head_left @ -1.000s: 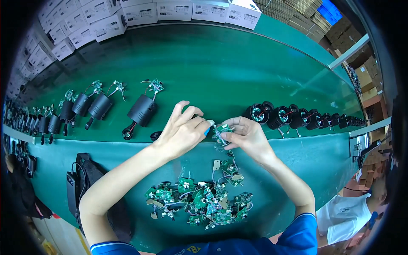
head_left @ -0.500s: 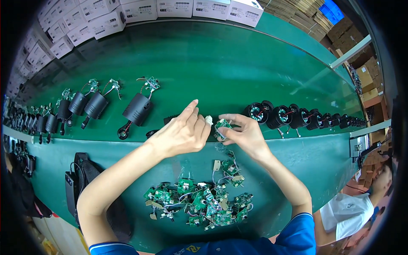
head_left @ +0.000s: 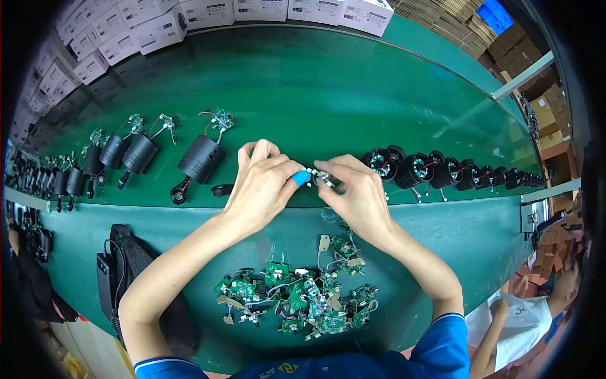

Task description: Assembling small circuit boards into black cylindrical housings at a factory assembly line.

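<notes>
Circuit board (head_left: pixel 324 179) beyond board pile (head_left: pixel 310 297): probably light, fragile, best edge-held; right fingers (head_left: pixel 343 170) grip it, left fingers (head_left: pixel 285 168) can't tell.

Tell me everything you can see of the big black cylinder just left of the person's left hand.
The black cylinder looks like matte plastic, with slots along its side. It lies on its side on the green surface, slanted, its far end to the right. Thin wires and a pale cable run from that end to a small green circuit board. At the near end hangs a round black part with reddish wiring. The left hand isn't touching it.
</notes>
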Action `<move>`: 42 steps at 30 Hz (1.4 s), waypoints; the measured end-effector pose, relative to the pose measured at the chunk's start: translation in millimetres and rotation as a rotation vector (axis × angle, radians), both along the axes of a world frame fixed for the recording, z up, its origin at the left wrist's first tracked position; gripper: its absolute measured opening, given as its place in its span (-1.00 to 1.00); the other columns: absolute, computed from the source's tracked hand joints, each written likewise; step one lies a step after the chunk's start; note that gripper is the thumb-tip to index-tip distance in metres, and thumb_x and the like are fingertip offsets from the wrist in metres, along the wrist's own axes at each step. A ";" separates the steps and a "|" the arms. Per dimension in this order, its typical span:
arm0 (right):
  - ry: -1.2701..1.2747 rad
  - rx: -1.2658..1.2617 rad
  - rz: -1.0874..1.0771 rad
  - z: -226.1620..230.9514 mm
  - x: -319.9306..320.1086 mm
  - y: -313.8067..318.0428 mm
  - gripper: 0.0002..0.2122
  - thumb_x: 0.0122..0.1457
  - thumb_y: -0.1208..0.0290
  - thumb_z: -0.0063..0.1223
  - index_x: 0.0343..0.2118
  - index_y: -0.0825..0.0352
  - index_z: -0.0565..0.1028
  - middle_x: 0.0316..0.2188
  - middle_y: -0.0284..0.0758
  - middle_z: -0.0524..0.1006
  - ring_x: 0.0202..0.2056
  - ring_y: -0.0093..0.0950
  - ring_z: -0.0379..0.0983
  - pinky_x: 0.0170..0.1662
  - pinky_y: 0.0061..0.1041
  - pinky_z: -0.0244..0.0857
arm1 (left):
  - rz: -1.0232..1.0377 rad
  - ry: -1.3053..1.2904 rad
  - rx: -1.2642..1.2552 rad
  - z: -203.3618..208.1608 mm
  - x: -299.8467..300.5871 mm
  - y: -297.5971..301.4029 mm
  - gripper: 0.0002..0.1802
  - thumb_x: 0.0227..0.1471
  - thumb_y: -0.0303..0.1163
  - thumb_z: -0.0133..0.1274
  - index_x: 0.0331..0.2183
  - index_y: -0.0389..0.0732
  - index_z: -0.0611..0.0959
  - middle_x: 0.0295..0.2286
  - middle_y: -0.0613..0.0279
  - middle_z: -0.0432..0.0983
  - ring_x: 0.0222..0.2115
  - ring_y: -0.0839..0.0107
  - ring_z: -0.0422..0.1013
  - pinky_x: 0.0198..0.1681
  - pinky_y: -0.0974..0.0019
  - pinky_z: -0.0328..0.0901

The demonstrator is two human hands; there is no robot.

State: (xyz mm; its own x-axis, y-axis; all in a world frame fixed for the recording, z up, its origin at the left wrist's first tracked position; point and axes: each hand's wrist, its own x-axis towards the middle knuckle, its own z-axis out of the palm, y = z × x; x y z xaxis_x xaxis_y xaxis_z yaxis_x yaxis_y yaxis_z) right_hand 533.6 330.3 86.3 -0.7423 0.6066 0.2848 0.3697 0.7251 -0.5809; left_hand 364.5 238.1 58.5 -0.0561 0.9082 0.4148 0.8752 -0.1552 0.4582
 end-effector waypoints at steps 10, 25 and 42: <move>0.054 -0.320 -0.095 -5.1 -0.5 2.1 -0.66 -0.07 0.58 0.20 -0.15 0.45 0.55 -0.34 -0.24 0.57 -0.49 -0.55 0.47 -0.43 -0.60 0.36 | -0.017 -0.022 -0.043 -0.1 -1.2 1.8 -0.89 -0.08 -0.46 0.09 -0.40 -0.19 0.64 -0.45 0.23 0.51 -0.28 0.26 0.20 -0.01 0.09 0.04; -0.204 -0.093 -0.039 -26.4 -1.7 1.9 -0.67 -0.01 0.55 0.16 -0.12 0.48 0.52 -0.25 -0.21 0.55 -0.46 -0.52 0.47 -0.39 -0.55 0.37 | -0.027 0.019 -0.076 2.8 -12.4 1.0 -0.85 -0.06 -0.47 0.06 -0.35 -0.19 0.65 -0.44 0.25 0.51 -0.28 0.29 0.19 -0.03 0.17 0.04; 0.117 -0.166 0.053 -13.4 -3.7 1.1 -0.81 0.01 0.56 0.12 -0.29 0.49 0.59 -0.36 -0.28 0.50 -0.57 -0.47 0.36 -0.44 -0.52 0.29 | -0.010 -0.026 -0.090 0.6 -7.7 0.1 -0.87 -0.04 -0.46 0.05 -0.36 -0.19 0.64 -0.46 0.24 0.50 -0.29 0.30 0.17 -0.07 0.22 0.05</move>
State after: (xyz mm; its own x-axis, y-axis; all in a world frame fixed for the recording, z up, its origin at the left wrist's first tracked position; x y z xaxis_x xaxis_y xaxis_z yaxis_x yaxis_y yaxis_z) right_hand 529.9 331.4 72.8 -0.7425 0.6130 0.2701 0.2566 0.6327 -0.7307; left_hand 356.8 238.2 59.1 -0.0564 0.9421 0.3304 0.8616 -0.1213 0.4928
